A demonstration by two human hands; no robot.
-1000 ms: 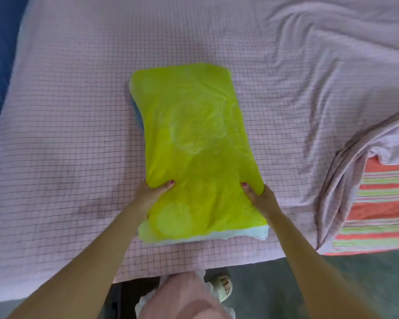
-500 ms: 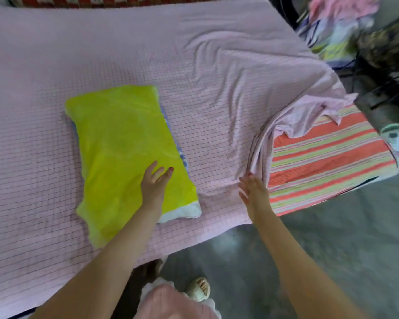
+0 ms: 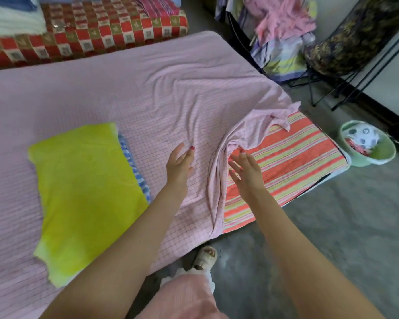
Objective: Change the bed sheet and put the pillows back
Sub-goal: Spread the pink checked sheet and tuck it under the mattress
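Trouble sits at the bed's near right corner, where the pink sheet (image 3: 161, 93) is bunched back and bares the striped mattress (image 3: 293, 162). Both hands are open and hold nothing: the left hand (image 3: 179, 165) lies on the sheet, the right hand (image 3: 245, 171) beside the fold. A hard pull could wrinkle the spread part or shift the yellow pillow (image 3: 85, 192) near the front edge.
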